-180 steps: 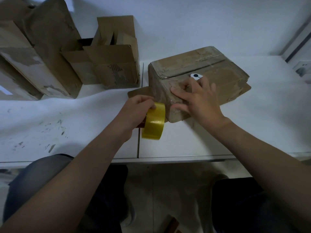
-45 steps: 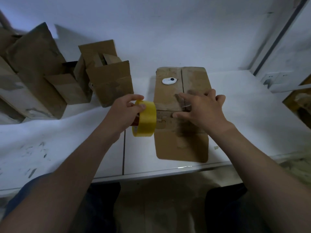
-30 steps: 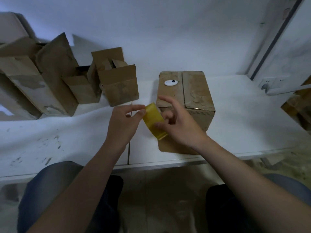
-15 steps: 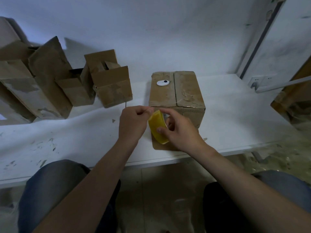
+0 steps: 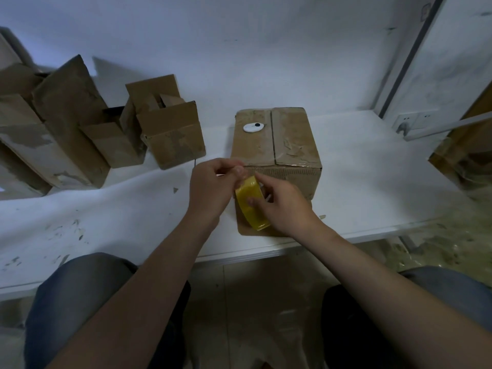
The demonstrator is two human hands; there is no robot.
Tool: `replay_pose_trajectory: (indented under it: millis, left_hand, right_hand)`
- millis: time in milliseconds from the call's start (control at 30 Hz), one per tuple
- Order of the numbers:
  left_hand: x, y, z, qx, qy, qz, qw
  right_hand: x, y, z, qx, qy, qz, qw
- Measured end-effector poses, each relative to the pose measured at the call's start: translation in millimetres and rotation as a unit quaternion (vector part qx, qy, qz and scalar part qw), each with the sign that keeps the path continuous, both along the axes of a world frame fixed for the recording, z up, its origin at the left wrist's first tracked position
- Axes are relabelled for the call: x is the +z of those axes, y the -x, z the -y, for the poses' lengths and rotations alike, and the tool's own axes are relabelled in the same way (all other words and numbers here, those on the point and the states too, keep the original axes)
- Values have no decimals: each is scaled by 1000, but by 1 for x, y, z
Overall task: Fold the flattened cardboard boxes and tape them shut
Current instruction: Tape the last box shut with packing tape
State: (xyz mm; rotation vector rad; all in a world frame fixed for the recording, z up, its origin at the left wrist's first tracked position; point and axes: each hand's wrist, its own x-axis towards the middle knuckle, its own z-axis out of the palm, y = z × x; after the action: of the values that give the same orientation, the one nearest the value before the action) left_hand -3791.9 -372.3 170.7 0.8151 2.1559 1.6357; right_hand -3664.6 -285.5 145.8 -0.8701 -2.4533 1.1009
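Far to my left on the counter point(image 5: 372, 182), the flattened boxes point(image 5: 53, 134) not yet folded lean against the wall, and a half-opened carton point(image 5: 170, 129) stands beside them with its flaps up. Closer in, my left hand point(image 5: 210, 190) is curled, its thumb and forefinger pressed together at the top of the yellow tape roll point(image 5: 250, 206); I judge they are pinching the loose end of the tape, though the strip itself is too clear to make out. My right hand point(image 5: 285, 206) grips the roll, thumb on its outer band and fingers through or behind the core. Just behind both hands sits the folded box point(image 5: 277, 145), upright, its top flaps closed along a centre seam, one bottom flap poking out toward me, and a small white cutter point(image 5: 253, 127) resting on the top left flap. The step, as I read it, is drawing out a fresh length of tape. Next I must pull enough free, lay it along the seam and press it flat without wrinkles.
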Motion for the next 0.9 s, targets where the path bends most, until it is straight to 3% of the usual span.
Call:
replay_pose_trajectory:
  millis: [300, 533, 700, 900]
  left_hand:
    - [-8, -4, -7, -26, 59, -19, 998]
    - [13, 9, -9, -70, 138, 110, 982]
    - [22, 22, -5, -119, 235, 60, 963]
    - [19, 23, -1, -141, 225, 72, 961]
  right_hand:
    - [7, -7, 4, -1, -17, -2, 1000]
    - [17, -18, 5, 28, -113, 26, 993]
    - [19, -21, 3, 54, -172, 31, 983]
    - [17, -22, 1, 67, -181, 18, 981]
